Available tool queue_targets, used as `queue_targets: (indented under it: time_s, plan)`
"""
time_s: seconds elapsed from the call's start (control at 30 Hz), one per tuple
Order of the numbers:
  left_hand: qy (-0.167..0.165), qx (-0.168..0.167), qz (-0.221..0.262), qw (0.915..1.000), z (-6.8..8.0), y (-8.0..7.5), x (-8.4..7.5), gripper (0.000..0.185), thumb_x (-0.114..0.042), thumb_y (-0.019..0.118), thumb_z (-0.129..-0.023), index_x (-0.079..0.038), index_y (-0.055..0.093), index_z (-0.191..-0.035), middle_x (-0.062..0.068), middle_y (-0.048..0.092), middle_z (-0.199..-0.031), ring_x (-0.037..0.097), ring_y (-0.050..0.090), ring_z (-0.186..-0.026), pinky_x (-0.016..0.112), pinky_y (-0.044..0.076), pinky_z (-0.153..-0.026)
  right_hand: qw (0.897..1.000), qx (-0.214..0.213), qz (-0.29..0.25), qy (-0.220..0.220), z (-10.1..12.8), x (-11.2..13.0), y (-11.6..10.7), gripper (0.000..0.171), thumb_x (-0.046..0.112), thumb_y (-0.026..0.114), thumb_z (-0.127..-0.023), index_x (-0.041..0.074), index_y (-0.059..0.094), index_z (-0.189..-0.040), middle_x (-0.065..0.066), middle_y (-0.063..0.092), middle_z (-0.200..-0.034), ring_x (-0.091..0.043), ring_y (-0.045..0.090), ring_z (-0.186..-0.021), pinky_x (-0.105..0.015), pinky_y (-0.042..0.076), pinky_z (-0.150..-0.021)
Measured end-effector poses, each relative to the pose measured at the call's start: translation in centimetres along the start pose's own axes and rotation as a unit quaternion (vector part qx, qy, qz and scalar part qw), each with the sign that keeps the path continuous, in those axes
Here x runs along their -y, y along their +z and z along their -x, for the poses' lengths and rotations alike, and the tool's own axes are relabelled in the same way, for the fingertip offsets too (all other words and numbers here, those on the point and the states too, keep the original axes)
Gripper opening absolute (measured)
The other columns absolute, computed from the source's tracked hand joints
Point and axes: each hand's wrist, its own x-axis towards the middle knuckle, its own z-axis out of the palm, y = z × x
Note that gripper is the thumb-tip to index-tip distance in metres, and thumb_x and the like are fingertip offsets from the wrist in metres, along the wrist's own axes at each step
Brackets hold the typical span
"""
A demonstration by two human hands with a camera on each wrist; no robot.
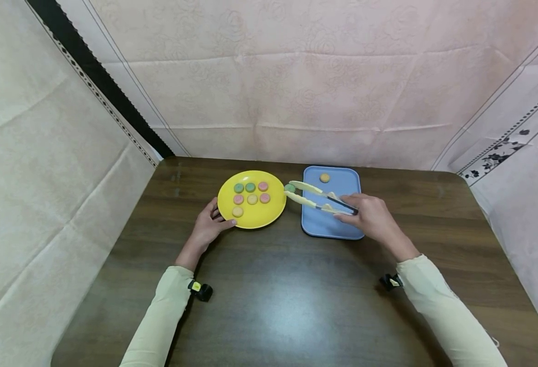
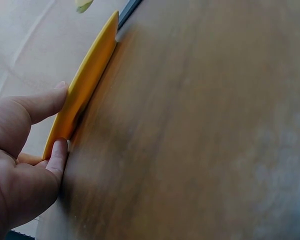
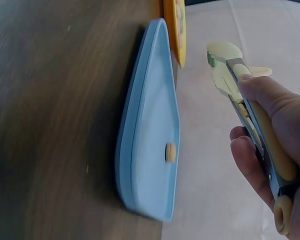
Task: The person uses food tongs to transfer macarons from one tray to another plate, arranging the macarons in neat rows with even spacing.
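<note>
My left hand (image 1: 208, 224) grips the near-left rim of a yellow plate (image 1: 269, 216), thumb over the edge and fingers underneath. Several small round macarons in green, pink and cream (image 1: 252, 199) lie on that plate. In my right hand (image 1: 370, 216) is a pair of tongs (image 3: 270, 135) with pale cream tips and a dark metal body. Pinched between the tips is a green macaron (image 1: 289, 188), held above the gap between the plate and a blue tray (image 1: 330, 232). One cream macaron (image 1: 325, 177) sits at the far end of the tray.
Both dishes stand on a dark wooden table (image 1: 273, 306), toward its far edge. A pale patterned cloth (image 1: 296, 102) hangs behind it, with more cloth at both sides. Each wrist carries a small black camera (image 1: 201, 291).
</note>
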Motion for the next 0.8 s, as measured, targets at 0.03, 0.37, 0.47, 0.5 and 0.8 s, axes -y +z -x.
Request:
queue_targets:
  time_s: [0.03, 0.37, 0.47, 0.5, 0.8]
  plan:
    - [0.002, -0.002, 0.001, 1.0, -0.1, 0.0, 0.2, 0.102, -0.005, 0.078, -0.091, -0.01, 0.009, -0.165, 0.021, 0.033, -0.161, 0.035, 0.044, -0.143, 0.039, 0.05, -0.107, 1.0, 0.002, -0.002, -0.004, -0.2, 0.3, 0.2, 0.052, 0.029, 0.083, -0.088, 0.0, 0.07, -0.129, -0.017, 0.073, -0.113, -0.025, 0.065, -0.082, -0.04, 0.057, -0.067]
    - [0.015, -0.011, -0.003, 0.9998, 0.1, 0.2, 0.3, 0.101, -0.007, 0.079, -0.09, -0.009, 0.012, -0.165, 0.02, 0.036, -0.159, 0.035, 0.047, -0.141, 0.037, 0.052, -0.104, 0.997, 0.001, 0.003, -0.076, -2.1, 2.5, 2.6, 0.05, 0.032, 0.084, -0.087, 0.0, 0.074, -0.123, -0.014, 0.075, -0.102, -0.022, 0.068, -0.081, -0.04, 0.059, -0.067]
    - [0.012, -0.013, -0.004, 0.9998, 0.1, 0.2, 0.2, 0.101, -0.006, 0.079, -0.09, -0.009, 0.012, -0.165, 0.021, 0.037, -0.159, 0.035, 0.047, -0.14, 0.037, 0.052, -0.104, 0.996, 0.005, -0.001, -0.09, -2.5, 3.1, 3.3, 0.049, 0.032, 0.084, -0.086, 0.0, 0.074, -0.122, -0.013, 0.075, -0.099, -0.019, 0.066, -0.076, -0.038, 0.058, -0.065]
    - [0.01, -0.013, -0.005, 0.9998, 0.1, 0.2, 0.2, 0.101, -0.006, 0.079, -0.09, -0.009, 0.012, -0.165, 0.02, 0.037, -0.159, 0.035, 0.047, -0.14, 0.038, 0.052, -0.105, 0.996, 0.007, -0.005, -0.092, -2.6, 3.2, 3.5, 0.049, 0.032, 0.084, -0.087, 0.001, 0.074, -0.122, -0.012, 0.075, -0.099, -0.019, 0.066, -0.076, -0.037, 0.058, -0.065]
    - [-0.014, 0.0, -0.008, 0.9999, 1.2, 0.3, -1.9, 0.099, -0.003, 0.075, -0.092, -0.005, 0.008, -0.164, 0.023, 0.032, -0.161, 0.036, 0.043, -0.143, 0.04, 0.049, -0.107, 0.995, 0.046, -0.021, -0.085, -3.4, 4.1, 5.1, 0.045, 0.032, 0.081, -0.09, 0.002, 0.074, -0.122, -0.013, 0.075, -0.102, -0.025, 0.07, -0.083, -0.038, 0.059, -0.07]
